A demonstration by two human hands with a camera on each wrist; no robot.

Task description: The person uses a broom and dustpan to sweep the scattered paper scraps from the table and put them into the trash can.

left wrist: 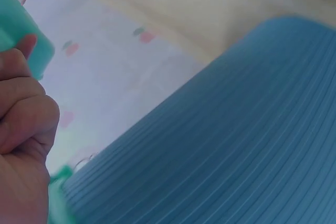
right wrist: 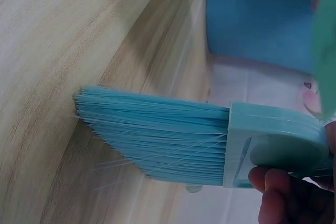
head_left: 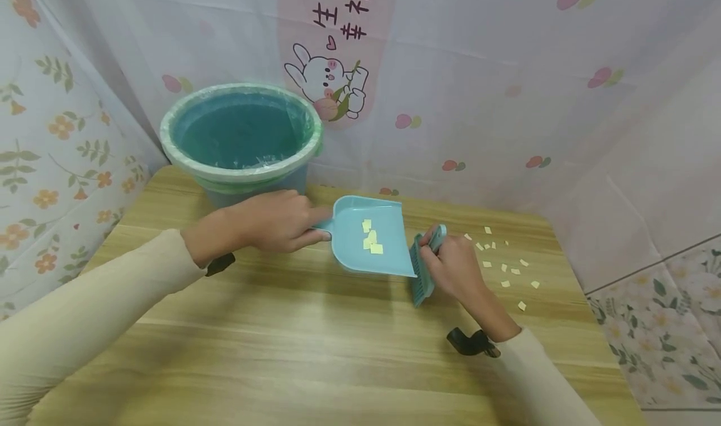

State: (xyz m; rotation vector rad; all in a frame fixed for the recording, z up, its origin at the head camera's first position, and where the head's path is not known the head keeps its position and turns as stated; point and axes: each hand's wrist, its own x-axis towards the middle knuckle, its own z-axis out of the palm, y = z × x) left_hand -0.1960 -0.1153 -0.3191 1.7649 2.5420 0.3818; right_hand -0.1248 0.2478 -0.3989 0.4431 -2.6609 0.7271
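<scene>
A light-blue dustpan is held by its handle in my left hand, to the right of the bin and raised over the wooden table. Several pale yellow paper bits lie in the pan. My right hand grips a small blue-green hand brush just beyond the pan's open edge. In the right wrist view the bristles point down toward the table. More yellow paper bits are scattered on the table right of the right hand.
A blue bin with a green-edged clear liner stands at the back left; its ribbed side fills much of the left wrist view. Patterned curtains hang behind the wooden table and at its left.
</scene>
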